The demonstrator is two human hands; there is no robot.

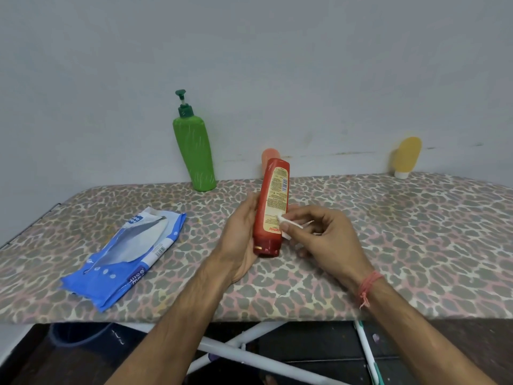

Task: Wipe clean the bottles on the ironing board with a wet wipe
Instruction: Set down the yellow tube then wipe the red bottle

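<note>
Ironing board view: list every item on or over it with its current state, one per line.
red bottle: held off the board, cap toward the person
left hand: grips the red bottle
right hand: pinches a wet wipe against the bottle's label
green pump bottle: upright by the wall
yellow tube: standing on its cap
orange tube: mostly hidden behind the red bottle
wipes pack: lying flat

The red bottle hides most of the pale orange bottle standing behind it at the ironing board's far edge, so only that bottle's rounded top shows. The left hand's fingers are out of sight behind the red bottle. Most of the wet wipe is covered by the right hand. The red bottle's label print is too small to read, and the wipes pack lettering is perhaps partly folded under.
</note>
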